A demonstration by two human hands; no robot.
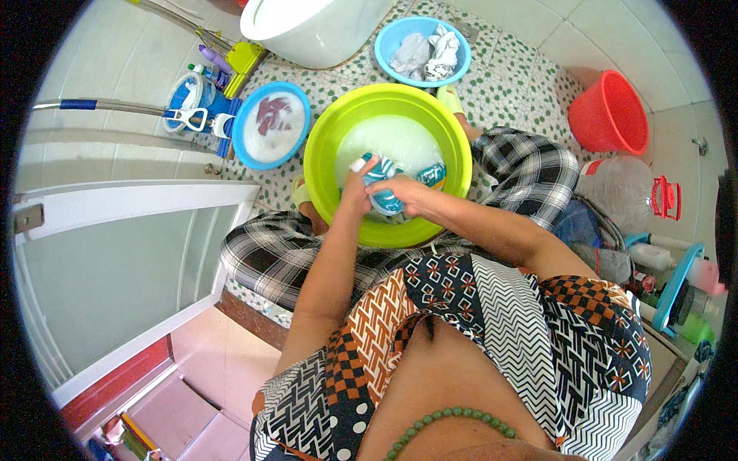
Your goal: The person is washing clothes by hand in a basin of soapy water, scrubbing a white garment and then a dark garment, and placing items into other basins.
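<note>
A large lime-green plastic basin (326,152) of cloudy, sudsy water (392,135) stands on the floor between my knees. Over its near side, a wet teal-and-white patterned cloth (385,201) is bunched up in both hands. My left hand (358,187) grips its left side, fingers pointing away from me. From the right, my right hand (406,193) closes on the same bundle, close beside the left. Another teal patterned piece (432,174) shows at the basin's right inner wall; whether it joins the held cloth I cannot tell.
A blue basin (237,129) with suds and dark red cloth sits left, near a mop (222,127) and bucket (173,98). Beyond are a light-blue basin (383,60) of pale cloths and a white toilet (323,43). Right stand a red bucket (605,115) and clear plastic jug (620,193).
</note>
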